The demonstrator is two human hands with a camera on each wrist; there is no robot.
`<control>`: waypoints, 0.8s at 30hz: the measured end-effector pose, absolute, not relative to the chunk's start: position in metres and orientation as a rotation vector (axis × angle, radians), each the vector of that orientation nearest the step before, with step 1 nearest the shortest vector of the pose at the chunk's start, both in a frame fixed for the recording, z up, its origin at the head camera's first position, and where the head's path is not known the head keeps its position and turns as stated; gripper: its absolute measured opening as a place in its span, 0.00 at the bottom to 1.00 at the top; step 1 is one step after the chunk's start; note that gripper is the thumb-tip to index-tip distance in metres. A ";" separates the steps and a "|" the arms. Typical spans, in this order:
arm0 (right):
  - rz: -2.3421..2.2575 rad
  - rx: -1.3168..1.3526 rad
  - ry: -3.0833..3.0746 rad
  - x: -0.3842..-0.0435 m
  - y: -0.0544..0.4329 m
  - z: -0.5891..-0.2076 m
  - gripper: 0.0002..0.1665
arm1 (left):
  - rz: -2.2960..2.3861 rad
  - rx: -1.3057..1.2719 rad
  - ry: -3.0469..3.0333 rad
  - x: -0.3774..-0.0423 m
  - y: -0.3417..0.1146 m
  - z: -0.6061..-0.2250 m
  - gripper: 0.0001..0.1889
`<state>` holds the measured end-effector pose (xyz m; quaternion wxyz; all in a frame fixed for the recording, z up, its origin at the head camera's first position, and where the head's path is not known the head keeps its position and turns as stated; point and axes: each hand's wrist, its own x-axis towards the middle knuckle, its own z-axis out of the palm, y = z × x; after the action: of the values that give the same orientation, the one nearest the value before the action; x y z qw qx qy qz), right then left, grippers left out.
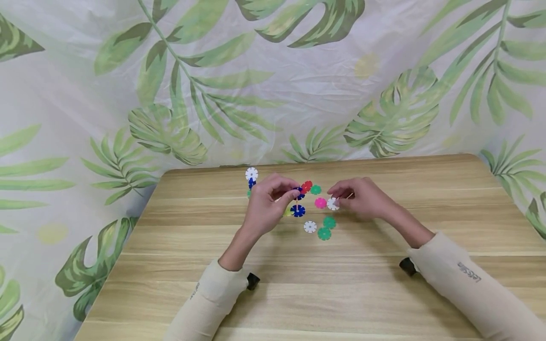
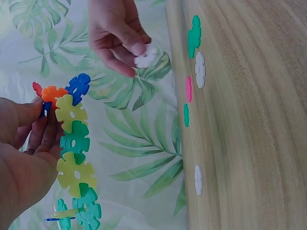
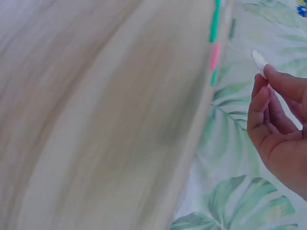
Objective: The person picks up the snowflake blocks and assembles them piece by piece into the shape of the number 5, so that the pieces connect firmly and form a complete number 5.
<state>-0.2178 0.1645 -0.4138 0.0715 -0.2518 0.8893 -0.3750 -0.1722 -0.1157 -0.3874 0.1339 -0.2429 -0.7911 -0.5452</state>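
Note:
My left hand (image 1: 269, 201) pinches a blue flower-shaped interlocking disc (image 2: 45, 109) in a linked chain of such discs, raised above the table. The chain has a red disc (image 1: 306, 186), an orange disc (image 2: 53, 97), another blue disc (image 1: 297, 210), and alternating yellow discs (image 2: 72, 114) and green discs (image 2: 74, 142). Across from it, my right hand (image 1: 364, 198) pinches a single white disc (image 3: 258, 61) between thumb and fingers, apart from the chain. Part of the chain is hidden behind my left hand in the head view.
Loose discs lie on the wooden table (image 1: 307, 289): a pink disc (image 1: 321, 203), a green disc (image 1: 315, 189), a white disc (image 1: 310, 227) and two touching green discs (image 1: 324, 233). Another white disc (image 1: 251, 174) shows beyond my left hand. A leaf-patterned cloth (image 1: 239, 94) hangs behind.

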 end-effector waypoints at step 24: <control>-1.870 -0.597 2.510 -0.182 0.146 -0.373 0.12 | -1.542 -0.780 -2.293 -0.170 -0.110 -0.390 0.03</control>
<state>-0.1823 0.1461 -0.3733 -0.0227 -0.1873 0.7875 -0.5868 -0.1698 -0.1102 -0.3896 0.1350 -0.2691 -0.7913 -0.5322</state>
